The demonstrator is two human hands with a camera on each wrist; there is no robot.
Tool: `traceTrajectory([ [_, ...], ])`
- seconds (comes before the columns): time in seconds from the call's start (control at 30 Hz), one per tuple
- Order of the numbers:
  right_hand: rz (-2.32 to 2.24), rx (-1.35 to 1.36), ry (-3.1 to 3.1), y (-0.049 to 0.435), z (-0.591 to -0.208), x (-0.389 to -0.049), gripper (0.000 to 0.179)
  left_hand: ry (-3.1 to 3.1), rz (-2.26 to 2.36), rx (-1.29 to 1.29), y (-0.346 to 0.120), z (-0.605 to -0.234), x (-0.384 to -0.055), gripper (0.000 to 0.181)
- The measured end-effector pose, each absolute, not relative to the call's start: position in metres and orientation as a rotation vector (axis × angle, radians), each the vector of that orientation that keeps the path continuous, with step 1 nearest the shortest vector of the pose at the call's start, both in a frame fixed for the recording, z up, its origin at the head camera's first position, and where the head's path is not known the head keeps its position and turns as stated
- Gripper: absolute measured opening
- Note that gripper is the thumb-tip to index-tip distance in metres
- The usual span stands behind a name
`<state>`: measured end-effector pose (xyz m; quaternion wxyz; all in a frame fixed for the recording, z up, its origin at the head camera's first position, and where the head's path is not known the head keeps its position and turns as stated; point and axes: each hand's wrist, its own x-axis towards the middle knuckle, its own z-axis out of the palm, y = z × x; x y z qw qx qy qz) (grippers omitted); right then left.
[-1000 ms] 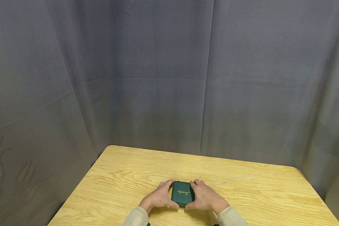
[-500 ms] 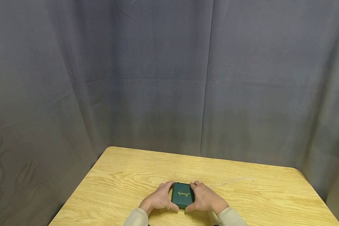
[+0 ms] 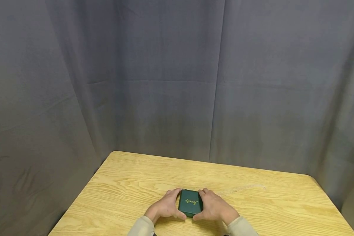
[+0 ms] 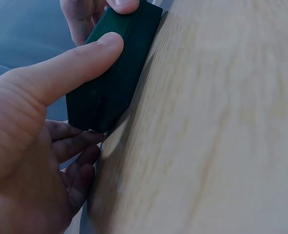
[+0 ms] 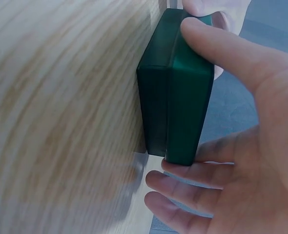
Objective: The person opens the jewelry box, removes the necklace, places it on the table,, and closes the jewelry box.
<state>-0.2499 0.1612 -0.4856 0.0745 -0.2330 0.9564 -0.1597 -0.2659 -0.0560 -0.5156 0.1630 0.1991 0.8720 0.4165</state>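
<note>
A dark green jewelry box (image 3: pixel 190 201) with gold lettering on its lid lies on the table; the lid looks closed. My left hand (image 3: pixel 166 205) holds its left side, thumb at the near edge and fingers toward the far edge. On the opposite side my right hand (image 3: pixel 214 206) grips it the same way. In the left wrist view the left thumb presses the green box (image 4: pixel 119 80) near a corner. The right wrist view shows the seam between lid and base of the box (image 5: pixel 189 105), with the right thumb on the lid's side and fingers at the far end.
A thin, pale chain (image 3: pixel 249 186) lies stretched out on the table, to the right of and beyond the right hand. The wooden table (image 3: pixel 141 170) has rounded far corners. Grey curtains (image 3: pixel 165 114) hang behind it and to the sides.
</note>
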Motion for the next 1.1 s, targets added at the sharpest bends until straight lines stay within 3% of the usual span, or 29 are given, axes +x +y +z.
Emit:
traceTrajectory([
  [0.37, -0.477, -0.658, 2.867, 0.163, -0.486, -0.244, 0.111, 2.517, 1.119, 0.605, -0.056, -0.515, -0.262, 0.110],
  [0.53, -0.535, -0.638, 2.843, 0.167, -0.480, -0.240, 0.112, 2.471, 1.189, 0.586, -0.062, -0.510, -0.259, 0.102],
  [0.83, -0.642, -0.596, 2.897, 0.186, -0.472, -0.240, 0.088, 2.428, 1.342, 0.603, -0.067, -0.501, -0.259, 0.065],
  [1.1, -0.633, -0.646, 3.035, 0.206, -0.475, -0.238, 0.054, 2.576, 1.273, 0.567, -0.071, -0.496, -0.258, 0.064],
])
